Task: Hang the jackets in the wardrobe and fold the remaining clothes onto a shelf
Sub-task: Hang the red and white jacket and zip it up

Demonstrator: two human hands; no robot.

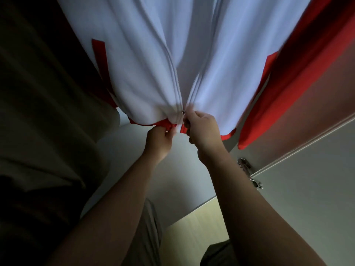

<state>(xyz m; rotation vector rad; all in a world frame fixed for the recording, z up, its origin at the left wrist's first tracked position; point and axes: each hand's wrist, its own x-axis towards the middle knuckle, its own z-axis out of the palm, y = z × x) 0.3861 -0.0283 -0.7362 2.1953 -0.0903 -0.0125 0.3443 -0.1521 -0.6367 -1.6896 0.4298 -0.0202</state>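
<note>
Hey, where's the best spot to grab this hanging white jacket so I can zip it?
From below, at the hem: the jacket hangs with both halves of its zipper meeting there. Your left hand pinches the red hem band beside the zipper, holding it taut; your right hand pinches the small metal slider just above.

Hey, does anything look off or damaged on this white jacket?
Nothing looks damaged. On the white jacket, the zipper gapes open above the red hem, which the left hand grips while the right hand pinches the zipper pull.

Single head view, looking down, close on white jacket [153,64] hem
</note>
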